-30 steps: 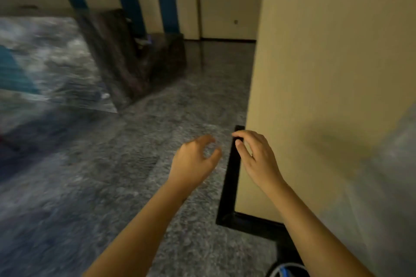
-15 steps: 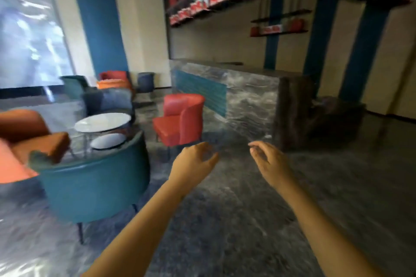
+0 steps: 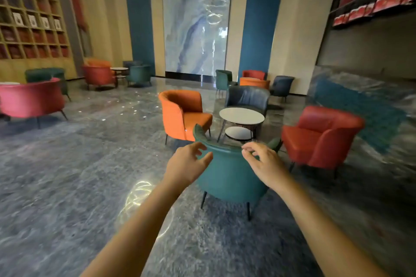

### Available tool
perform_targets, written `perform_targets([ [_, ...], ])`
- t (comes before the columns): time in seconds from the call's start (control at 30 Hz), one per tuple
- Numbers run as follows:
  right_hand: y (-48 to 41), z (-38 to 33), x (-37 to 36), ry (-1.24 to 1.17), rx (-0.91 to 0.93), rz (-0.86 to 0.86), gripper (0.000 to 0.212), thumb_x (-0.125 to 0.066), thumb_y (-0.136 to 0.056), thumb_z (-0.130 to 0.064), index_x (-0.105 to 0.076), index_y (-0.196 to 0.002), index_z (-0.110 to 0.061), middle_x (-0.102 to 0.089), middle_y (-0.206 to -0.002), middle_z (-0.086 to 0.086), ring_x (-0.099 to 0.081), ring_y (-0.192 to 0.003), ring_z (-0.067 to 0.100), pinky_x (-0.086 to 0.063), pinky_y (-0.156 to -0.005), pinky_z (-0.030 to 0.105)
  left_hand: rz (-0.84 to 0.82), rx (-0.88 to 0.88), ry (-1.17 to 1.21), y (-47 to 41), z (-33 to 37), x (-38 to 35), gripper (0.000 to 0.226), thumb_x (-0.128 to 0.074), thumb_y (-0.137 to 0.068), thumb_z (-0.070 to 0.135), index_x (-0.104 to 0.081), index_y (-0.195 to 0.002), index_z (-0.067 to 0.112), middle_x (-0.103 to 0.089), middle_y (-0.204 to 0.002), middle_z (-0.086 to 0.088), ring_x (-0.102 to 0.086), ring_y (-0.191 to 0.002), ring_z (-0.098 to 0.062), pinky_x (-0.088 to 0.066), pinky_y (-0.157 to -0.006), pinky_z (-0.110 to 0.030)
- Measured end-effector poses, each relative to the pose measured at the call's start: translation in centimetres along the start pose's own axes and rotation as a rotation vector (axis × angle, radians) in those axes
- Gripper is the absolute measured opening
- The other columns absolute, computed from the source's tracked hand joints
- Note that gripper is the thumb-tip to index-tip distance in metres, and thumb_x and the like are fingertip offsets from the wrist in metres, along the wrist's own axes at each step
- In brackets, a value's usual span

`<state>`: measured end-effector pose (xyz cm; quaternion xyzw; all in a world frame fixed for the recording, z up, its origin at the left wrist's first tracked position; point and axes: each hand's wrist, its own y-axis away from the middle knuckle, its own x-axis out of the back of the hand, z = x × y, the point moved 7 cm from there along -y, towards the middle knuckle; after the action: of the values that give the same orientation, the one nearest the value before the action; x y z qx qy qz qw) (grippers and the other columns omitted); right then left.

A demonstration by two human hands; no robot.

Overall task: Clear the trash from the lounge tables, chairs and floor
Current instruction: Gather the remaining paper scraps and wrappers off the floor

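My left hand (image 3: pixel 185 164) and my right hand (image 3: pixel 265 163) are raised side by side in front of me, fingers loosely curled, each holding nothing. Behind them stands a teal armchair (image 3: pixel 231 177) with its back toward me. Past it a round white table (image 3: pixel 241 115) with a smaller lower table (image 3: pixel 238 133) sits among an orange armchair (image 3: pixel 184 114), a dark blue armchair (image 3: pixel 247 96) and a red armchair (image 3: pixel 319 137). No trash shows on these tables, seats or the grey marble floor (image 3: pixel 78 175).
A pink armchair (image 3: pixel 31 99) stands at the far left. Further chair groups with a small table (image 3: pixel 119 69) sit at the back left and back right. A marble counter (image 3: pixel 364 94) runs along the right. Shelves line both side walls.
My view has swung left from a beige wall and counter to the open lounge. Both hands kept their raised, loosely curled pose in front of me.
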<state>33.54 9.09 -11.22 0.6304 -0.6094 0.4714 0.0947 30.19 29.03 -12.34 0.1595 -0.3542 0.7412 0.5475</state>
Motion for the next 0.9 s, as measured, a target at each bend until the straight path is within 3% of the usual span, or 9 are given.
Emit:
perform_targets([
  [0.17,-8.3,-2.6,-10.3,-0.107,0.089,-0.136,0.026,-0.052,-0.093,-0.027,-0.062,-0.111,-0.013,-0.062,-0.114,0.006,-0.056,-0.107,0.022,-0.043,-0.093,0.037,0.102,0.157,-0.064,-4.3,-8.9,4.6,0.026,-0.060,-0.086,0.035,-0.067,-0.102,0.017,-0.069,-0.100,-0.002,-0.064,-0.094,-0.019,-0.051,-0.084,-0.036],
  [0.4,-22.5,-3.7,-21.8,-0.208,0.174,-0.231,0.026,-0.051,-0.093,-0.029,-0.062,-0.112,-0.015,-0.062,-0.111,0.000,-0.056,-0.102,0.014,-0.043,-0.087,0.028,0.180,0.252,-0.132,-15.5,-18.4,9.6,0.032,-0.058,-0.088,0.036,-0.064,-0.113,0.016,-0.067,-0.104,-0.003,-0.063,-0.094,-0.014,-0.052,-0.085,-0.036],
  [0.73,-39.3,-8.7,-40.2,-0.201,0.279,-0.464,0.029,-0.045,-0.096,-0.032,-0.058,-0.114,-0.014,-0.061,-0.118,0.003,-0.057,-0.105,0.019,-0.044,-0.084,0.032,0.287,0.442,-0.218,-29.2,-33.9,16.2,0.034,-0.060,-0.086,0.040,-0.063,-0.112,0.018,-0.067,-0.104,-0.002,-0.064,-0.094,-0.015,-0.052,-0.085,-0.035],
  [0.9,-48.0,-10.7,-50.4,-0.190,0.323,-0.491,0.031,-0.045,-0.096,-0.031,-0.057,-0.118,-0.014,-0.061,-0.119,0.005,-0.057,-0.108,0.021,-0.045,-0.087,0.033,0.287,0.495,-0.227,-36.4,-44.6,18.4,0.035,-0.060,-0.085,0.040,-0.063,-0.112,0.018,-0.067,-0.106,-0.002,-0.063,-0.094,-0.014,-0.053,-0.084,-0.036],
])
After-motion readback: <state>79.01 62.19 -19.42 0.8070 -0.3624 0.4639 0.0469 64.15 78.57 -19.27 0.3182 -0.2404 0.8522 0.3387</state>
